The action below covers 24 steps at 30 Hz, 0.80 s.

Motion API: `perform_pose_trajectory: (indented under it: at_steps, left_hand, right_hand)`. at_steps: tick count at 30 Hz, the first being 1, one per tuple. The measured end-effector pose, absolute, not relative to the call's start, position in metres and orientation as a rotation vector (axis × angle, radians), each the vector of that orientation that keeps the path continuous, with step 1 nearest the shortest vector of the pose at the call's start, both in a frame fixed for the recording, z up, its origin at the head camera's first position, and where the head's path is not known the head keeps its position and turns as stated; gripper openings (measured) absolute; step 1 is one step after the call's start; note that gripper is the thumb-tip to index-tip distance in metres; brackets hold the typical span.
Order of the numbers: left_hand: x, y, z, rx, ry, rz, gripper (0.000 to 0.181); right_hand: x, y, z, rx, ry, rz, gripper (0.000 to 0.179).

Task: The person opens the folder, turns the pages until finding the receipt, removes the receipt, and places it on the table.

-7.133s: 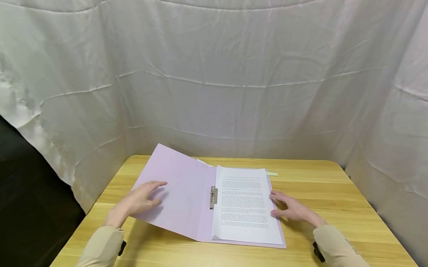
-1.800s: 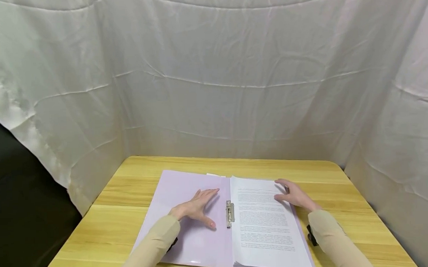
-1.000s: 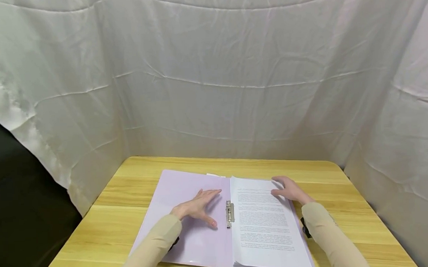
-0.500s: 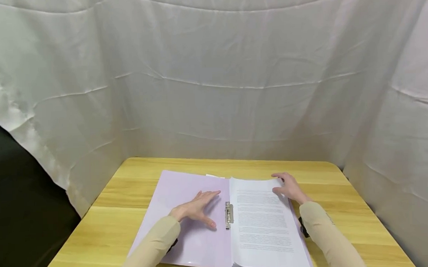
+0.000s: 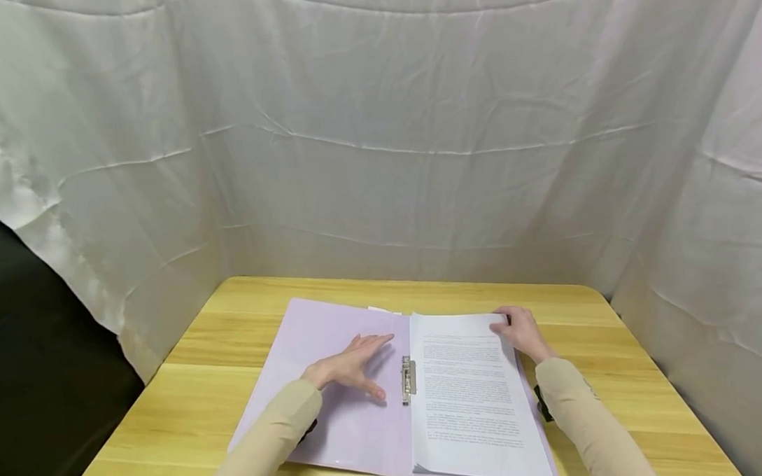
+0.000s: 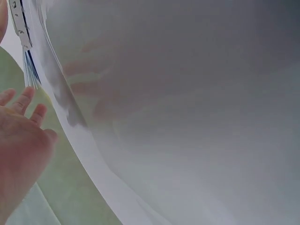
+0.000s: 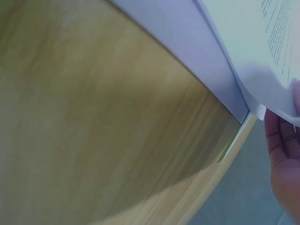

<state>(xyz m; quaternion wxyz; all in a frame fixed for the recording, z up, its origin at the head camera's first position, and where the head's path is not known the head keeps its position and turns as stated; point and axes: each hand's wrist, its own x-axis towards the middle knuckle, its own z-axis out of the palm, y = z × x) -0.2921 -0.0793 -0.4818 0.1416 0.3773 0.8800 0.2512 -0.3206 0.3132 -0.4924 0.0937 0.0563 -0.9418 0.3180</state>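
Observation:
An open lilac folder lies flat on the table, with a metal clip beside its spine. On its right half is a stack of printed paper, whose near left corner curls up. My right hand pinches the far right corner of the paper; in the right wrist view its fingers are beneath the lifted sheet edge. My left hand is spread over the inside of the left cover, fingers pointing toward the clip. The left wrist view shows its palm and a faint reflection on the glossy cover.
The wooden table extends on both sides of the folder. A white tab pokes out at the folder's far edge. Pale curtains hang behind and at the sides, with dark cloth at the left.
Since the first frame, the left cover has come down flat and the folder nearer. My left hand moved toward the spine. Lately my right hand closed on the paper's far corner.

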Motion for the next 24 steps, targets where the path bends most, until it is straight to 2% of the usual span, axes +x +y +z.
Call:
perform_pose_trajectory:
  at_steps: [6, 10, 16, 19, 24]
  left_hand:
    - [-0.2920, -0.0777, -0.4815, 1.093, 2.529, 0.730, 0.117]
    - [-0.2917, -0.0776, -0.4829, 1.080, 2.523, 0.738, 0.117]
    - [-0.2922, -0.0774, -0.4820, 1.073, 2.528, 0.734, 0.117]
    - [-0.2912, -0.0777, -0.4804, 1.047, 2.548, 0.708, 0.117]
    - [-0.2898, -0.0784, -0.4773, 1.010, 2.594, 0.657, 0.118]
  right_hand:
    - [-0.3212, 0.3156, -0.4904, 0.136, -2.787, 0.931, 0.016]
    - [-0.3214, 0.3161, -0.4902, 0.100, -2.799, 0.955, 0.018]
    - [-0.3201, 0.3171, -0.4894, 0.007, -2.818, 0.973, 0.037]
    - [-0.3187, 0.3166, -0.4885, -0.022, -2.825, 0.995, 0.039]
    - [-0.3148, 0.3163, -0.4856, 0.054, -2.844, 1.176, 0.054]
